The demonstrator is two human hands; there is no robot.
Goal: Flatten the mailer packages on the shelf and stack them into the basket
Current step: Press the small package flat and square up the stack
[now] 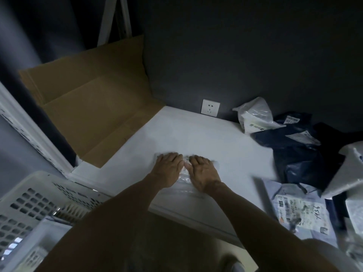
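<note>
A white mailer package (184, 178) lies flat on the white shelf (206, 138), mostly hidden under my hands. My left hand (167, 169) and my right hand (203, 173) rest palm-down on it side by side, fingers spread and pointing away from me. A white perforated basket (37, 205) stands at the lower left, below the shelf's front edge. More mailers are heaped at the right: a white one (253, 116) by the wall, dark blue ones (298, 150), and a pale one with a printed label (302, 214) near the front.
A flattened cardboard box (94, 107) leans at the back left of the shelf. A white wall socket (210, 107) sits on the dark wall behind. A white foam-like parcel (349, 173) lies at the far right edge.
</note>
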